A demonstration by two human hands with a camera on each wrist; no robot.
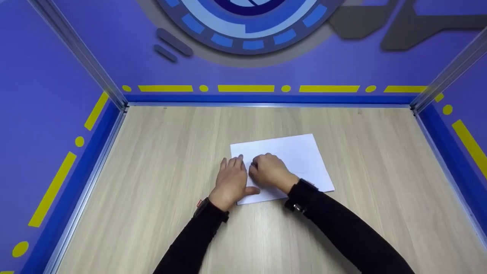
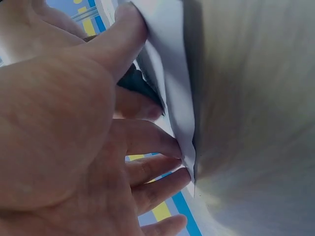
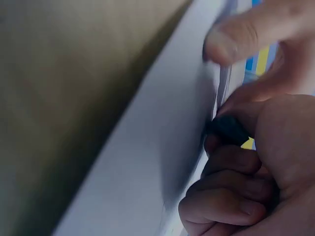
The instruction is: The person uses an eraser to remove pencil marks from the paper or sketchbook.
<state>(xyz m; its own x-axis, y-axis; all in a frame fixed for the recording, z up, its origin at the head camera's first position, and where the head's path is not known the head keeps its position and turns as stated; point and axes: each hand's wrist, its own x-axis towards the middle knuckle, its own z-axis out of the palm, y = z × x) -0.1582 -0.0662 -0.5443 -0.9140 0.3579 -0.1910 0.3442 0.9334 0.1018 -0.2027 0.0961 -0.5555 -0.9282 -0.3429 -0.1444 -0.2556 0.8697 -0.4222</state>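
Observation:
A white sheet of paper [image 1: 300,160] lies slightly turned on the table. My left hand [image 1: 233,182] rests over its left edge, fingers straight and spread, thumb [image 2: 130,29] out on the paper near the front corner. Just to the right, my right hand [image 1: 271,170] is held low over the paper, its fingers curled. Between its thumb and fingers it pinches a small dark greenish object [image 3: 229,129], which meets the paper's surface. That object [image 2: 140,87] also shows beyond the left thumb in the left wrist view; most of it is hidden by the fingers, so its kind I cannot tell.
The pale wood-grain table [image 1: 171,152] surrounds the paper. Blue-purple panels with yellow dashes [image 1: 245,88] enclose it at the back and both sides, with metal rails [image 1: 266,104] along the table's edges. Both forearms wear black sleeves [image 1: 342,224] with wrist straps.

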